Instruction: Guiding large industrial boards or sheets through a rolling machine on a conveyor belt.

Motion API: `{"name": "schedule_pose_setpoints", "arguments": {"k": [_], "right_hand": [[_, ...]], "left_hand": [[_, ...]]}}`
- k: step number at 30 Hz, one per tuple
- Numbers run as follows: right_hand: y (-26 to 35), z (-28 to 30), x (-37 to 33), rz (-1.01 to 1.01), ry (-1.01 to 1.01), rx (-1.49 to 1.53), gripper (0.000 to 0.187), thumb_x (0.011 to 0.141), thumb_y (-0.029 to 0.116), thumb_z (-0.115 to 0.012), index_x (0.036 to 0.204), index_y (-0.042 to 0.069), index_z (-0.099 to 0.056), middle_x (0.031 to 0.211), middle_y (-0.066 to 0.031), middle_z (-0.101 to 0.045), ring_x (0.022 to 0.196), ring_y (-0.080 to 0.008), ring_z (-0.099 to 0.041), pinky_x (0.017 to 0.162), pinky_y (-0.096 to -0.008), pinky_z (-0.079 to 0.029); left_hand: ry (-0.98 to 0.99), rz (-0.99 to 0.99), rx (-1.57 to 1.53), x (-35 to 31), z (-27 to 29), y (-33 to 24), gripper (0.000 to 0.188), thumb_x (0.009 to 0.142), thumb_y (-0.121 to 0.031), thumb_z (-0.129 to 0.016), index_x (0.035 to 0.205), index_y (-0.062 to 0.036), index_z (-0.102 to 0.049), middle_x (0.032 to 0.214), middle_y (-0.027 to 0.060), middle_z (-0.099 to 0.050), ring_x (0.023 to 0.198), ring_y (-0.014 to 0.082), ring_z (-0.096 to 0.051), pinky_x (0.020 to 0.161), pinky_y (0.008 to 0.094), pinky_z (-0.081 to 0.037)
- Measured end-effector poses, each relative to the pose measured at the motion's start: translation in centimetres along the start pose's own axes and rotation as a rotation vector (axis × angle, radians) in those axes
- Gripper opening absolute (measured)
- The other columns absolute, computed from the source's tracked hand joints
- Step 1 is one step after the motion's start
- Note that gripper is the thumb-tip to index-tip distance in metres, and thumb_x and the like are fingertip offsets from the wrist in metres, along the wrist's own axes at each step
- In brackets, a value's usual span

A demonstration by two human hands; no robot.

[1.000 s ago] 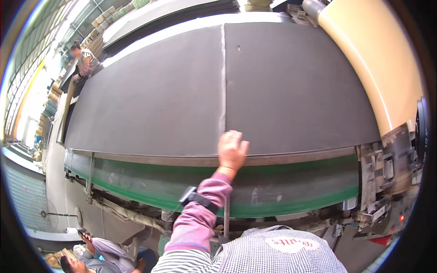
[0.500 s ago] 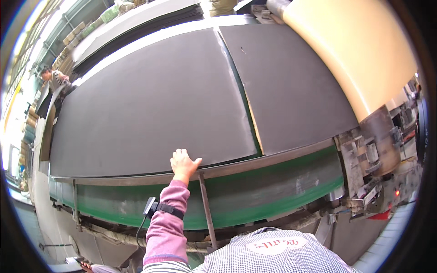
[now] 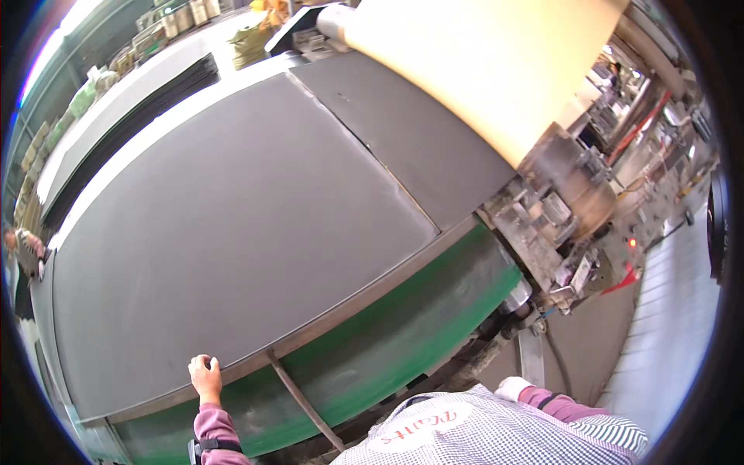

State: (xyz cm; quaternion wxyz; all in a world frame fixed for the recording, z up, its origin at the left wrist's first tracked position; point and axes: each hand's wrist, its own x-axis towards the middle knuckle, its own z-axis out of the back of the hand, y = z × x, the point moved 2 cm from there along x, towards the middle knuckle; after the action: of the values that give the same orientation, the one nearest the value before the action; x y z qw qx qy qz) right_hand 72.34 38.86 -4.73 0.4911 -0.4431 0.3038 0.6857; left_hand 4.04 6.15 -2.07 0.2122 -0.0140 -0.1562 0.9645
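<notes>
A large dark grey sheet (image 3: 217, 209) lies flat across a belt table. My left hand (image 3: 205, 378) is at its near edge, towards the left, fingers loosely bent and apart over the rim. Beyond a narrow slanting gap, a second dark grey sheet (image 3: 411, 116) lies to the right. My right hand (image 3: 513, 387), pale and apparently gloved, is beside my checked apron at the lower right, away from the sheets. Its fingers are too unclear to read.
A big cream-coloured roller (image 3: 480, 62) stands at the far right, with machine fittings (image 3: 542, 221) by its near end. Under the table edge runs a green-edged belt (image 3: 364, 341), crossed by a metal post (image 3: 306, 399). Another person (image 3: 27, 246) stands at the far left corner.
The view has swung to the right. My left hand has gone from lying flat to bent fingers and moved left along the edge. My right hand has come into view. The gap looks narrower.
</notes>
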Motion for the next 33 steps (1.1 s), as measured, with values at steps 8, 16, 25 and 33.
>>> {"name": "schedule_pose_setpoints", "arguments": {"k": [8,16,25,33], "right_hand": [[0.2,-2.1,2.5,0.063,-0.073,0.066,0.038,0.078,0.037,-0.051,0.086,0.004,-0.068,0.090,-0.0185,-0.066,0.087,-0.0344,-0.062,0.079,-0.0416,-0.047],[-3.1,-4.2,3.6,0.069,-0.061,0.179,0.036,0.075,0.033,-0.052,0.090,0.005,-0.068,0.094,-0.0177,-0.066,0.091,-0.0343,-0.062,0.080,-0.0428,-0.048],[1.5,-0.5,1.8,-0.029,-0.098,0.258,0.037,0.074,0.031,-0.051,0.094,0.003,-0.067,0.097,-0.0203,-0.065,0.095,-0.0367,-0.061,0.085,-0.0437,-0.046],[0.0,-1.2,1.4,0.005,-0.150,0.140,0.035,0.074,0.033,-0.052,0.084,0.004,-0.069,0.086,-0.0186,-0.066,0.082,-0.0343,-0.063,0.075,-0.0417,-0.048]], "left_hand": [[0.239,-0.341,0.120,-1.6,0.0,-12.4,0.037,0.082,-0.034,-0.060,0.112,-0.0126,-0.063,0.128,0.0183,-0.045,0.120,0.0395,-0.040,0.098,0.0509,-0.034],[0.659,-0.383,0.141,-0.5,-1.8,-24.6,0.046,0.087,-0.050,-0.046,0.125,-0.0251,-0.057,0.145,0.0273,-0.023,0.128,0.0551,-0.024,0.103,0.0618,-0.022],[0.406,-0.491,-0.292,1.4,-9.1,-28.5,0.046,0.090,-0.041,-0.047,0.121,-0.0089,-0.057,0.131,0.0222,-0.047,0.121,0.0393,-0.044,0.102,0.0463,-0.034],[0.001,0.054,0.335,1.0,-2.5,-5.4,0.034,0.095,-0.026,-0.043,0.085,-0.0043,-0.067,0.087,0.0154,-0.063,0.089,0.0305,-0.059,0.083,0.0406,-0.046]]}}
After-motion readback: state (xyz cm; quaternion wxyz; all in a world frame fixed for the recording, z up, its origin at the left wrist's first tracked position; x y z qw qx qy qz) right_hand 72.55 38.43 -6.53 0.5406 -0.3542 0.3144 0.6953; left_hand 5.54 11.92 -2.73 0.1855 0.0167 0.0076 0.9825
